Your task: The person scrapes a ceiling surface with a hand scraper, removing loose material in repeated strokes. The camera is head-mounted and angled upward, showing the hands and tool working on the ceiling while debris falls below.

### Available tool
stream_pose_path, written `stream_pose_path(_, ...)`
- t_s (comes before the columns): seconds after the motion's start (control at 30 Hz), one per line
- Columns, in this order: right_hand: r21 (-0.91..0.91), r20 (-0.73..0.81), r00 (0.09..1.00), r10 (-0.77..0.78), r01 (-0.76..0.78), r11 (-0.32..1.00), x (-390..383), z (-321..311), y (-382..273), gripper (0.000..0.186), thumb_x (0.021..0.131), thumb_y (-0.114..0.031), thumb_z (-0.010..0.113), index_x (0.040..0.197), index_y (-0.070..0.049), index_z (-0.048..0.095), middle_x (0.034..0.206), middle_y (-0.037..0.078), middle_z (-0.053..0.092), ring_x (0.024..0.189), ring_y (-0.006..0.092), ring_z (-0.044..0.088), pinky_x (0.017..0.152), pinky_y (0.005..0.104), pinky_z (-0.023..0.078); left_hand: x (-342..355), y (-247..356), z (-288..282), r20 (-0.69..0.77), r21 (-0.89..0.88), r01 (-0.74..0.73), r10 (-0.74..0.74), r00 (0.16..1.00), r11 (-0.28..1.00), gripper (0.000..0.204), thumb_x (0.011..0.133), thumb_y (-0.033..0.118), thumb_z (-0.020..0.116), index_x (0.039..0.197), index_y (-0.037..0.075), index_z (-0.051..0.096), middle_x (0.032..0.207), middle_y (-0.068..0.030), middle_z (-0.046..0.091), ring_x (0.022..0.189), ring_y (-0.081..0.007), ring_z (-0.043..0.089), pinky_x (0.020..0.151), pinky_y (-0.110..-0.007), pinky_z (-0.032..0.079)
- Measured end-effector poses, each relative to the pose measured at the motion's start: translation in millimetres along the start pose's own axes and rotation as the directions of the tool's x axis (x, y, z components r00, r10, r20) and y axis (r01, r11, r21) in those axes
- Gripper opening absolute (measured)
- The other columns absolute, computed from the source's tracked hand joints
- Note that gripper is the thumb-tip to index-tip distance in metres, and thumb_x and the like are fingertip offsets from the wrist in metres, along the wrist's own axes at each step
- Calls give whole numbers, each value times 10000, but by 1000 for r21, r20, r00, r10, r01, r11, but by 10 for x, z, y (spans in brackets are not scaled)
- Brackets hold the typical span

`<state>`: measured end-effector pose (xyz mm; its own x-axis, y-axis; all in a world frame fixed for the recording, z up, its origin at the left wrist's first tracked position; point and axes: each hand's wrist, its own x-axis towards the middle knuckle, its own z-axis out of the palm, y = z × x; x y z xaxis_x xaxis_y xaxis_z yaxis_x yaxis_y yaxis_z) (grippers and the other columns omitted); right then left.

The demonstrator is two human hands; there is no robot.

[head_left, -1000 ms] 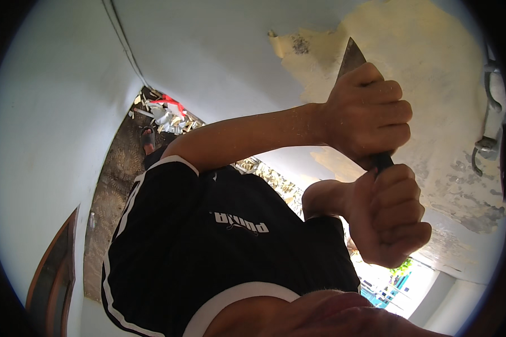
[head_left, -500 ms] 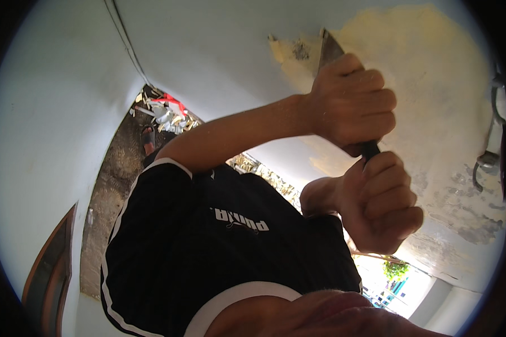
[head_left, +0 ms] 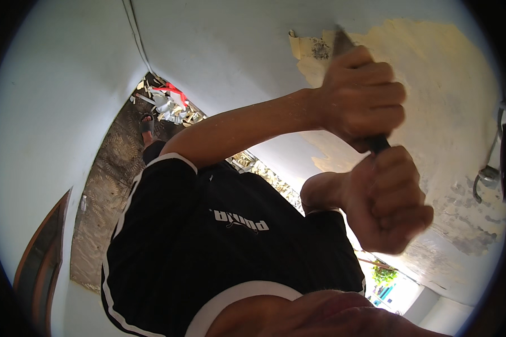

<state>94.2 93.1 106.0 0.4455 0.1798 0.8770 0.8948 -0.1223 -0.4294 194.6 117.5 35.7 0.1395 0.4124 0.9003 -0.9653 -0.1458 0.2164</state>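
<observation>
Dark cable (head_left: 145,64): runs down from the upper edge, left of centre. Pale debris (head_left: 171,111) with a red piece (head_left: 180,95): upper left, on the patterned brown floor (head_left: 98,208). Brown-framed panel (head_left: 39,264): lower left. Curved fixture (head_left: 488,175): right edge. Green foliage (head_left: 384,275): lower right, above a blue structure (head_left: 385,293).

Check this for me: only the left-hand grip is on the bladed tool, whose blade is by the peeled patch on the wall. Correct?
Not quite: the right-hand grip is closed on the bladed tool too, farther from the blade than the left-hand grip, as the head view shows. The rest stands: the blade is by the peeled patch on the wall.
</observation>
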Motion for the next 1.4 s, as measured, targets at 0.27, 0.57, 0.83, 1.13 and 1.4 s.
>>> stream_pose_path(0.27,-146,16,999,49,-46,988,19,159,-140,215,828,-29,443,633,-96,381,513,36,380,444,132,282,442,314,232,49,66,-34,-73,-60,21,-25,997,998,188,576,241,654,584,163,483,613,31,452,536,-172,380,566,-338,233)
stream_pose_path(0.57,-123,16,994,109,-106,987,18,30,-62,274,849,-109,443,594,-137,347,505,0,339,451,122,257,456,320,215,-35,156,13,-37,-30,86,-87,996,996,181,545,251,624,585,160,473,610,30,437,561,-162,423,572,-346,253)
stream_pose_path(0.83,49,27,999,19,-20,999,-82,-137,63,286,931,-164,412,648,-133,383,493,8,339,430,122,263,433,328,216,-80,-24,-4,-38,46,-2,3,999,999,206,523,297,617,598,168,475,628,43,438,571,-159,439,589,-349,263)
stream_pose_path(1.13,-114,86,995,46,-36,993,-88,-125,197,221,835,-33,404,625,-98,382,503,25,339,446,121,286,441,318,226,-216,-103,-119,11,115,93,-95,995,989,201,520,284,606,583,176,448,623,45,451,555,-159,416,588,-335,260)
stream_pose_path(1.4,-344,64,979,196,-163,925,-115,-1,150,254,880,-76,490,636,-126,438,532,18,446,441,121,393,420,296,282,-397,-184,-156,-63,27,128,-126,990,991,218,669,198,695,594,153,496,627,-1,479,551,-197,395,575,-367,239)
